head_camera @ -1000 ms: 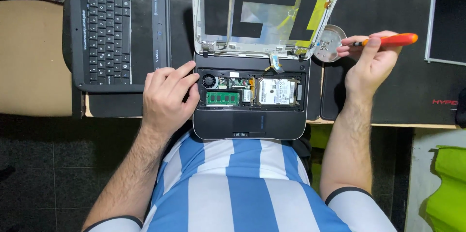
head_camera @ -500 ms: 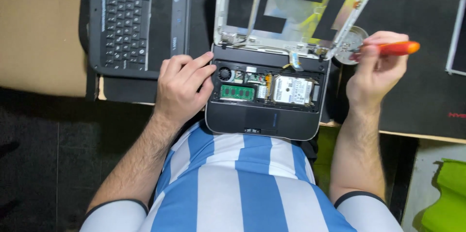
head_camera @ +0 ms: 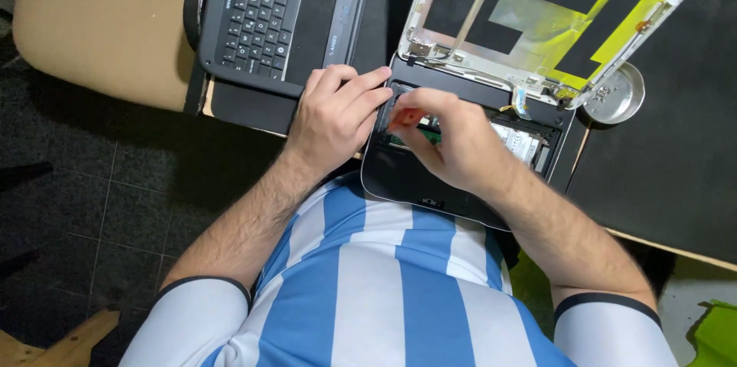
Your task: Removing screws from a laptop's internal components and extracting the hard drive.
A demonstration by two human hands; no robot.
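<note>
Here, an opened laptop base (head_camera: 430,183) is seen at the near edge of the black mat (head_camera: 675,175), partly over the table edge and against the striped shirt (head_camera: 368,282). The left hand (head_camera: 334,117) is laid on the left corner of the base, its fingers held close together and slightly bent, with the fingertips touching the rim of the open bay. The right hand (head_camera: 453,140) is placed over the middle of the bay, and an orange screwdriver handle (head_camera: 407,117) is pinched between its thumb and fingers; the tip is hidden, so the exact part it meets cannot be told. A silver drive (head_camera: 520,144) is visible in the bay just right of this hand. The bare lid frame (head_camera: 553,14), with yellow tape, is hinged at the far side of the base. A removed keyboard panel (head_camera: 284,14) is lying at the far left of the table, and a small round metal dish (head_camera: 613,94) with screws is standing near the right hinge.
</note>
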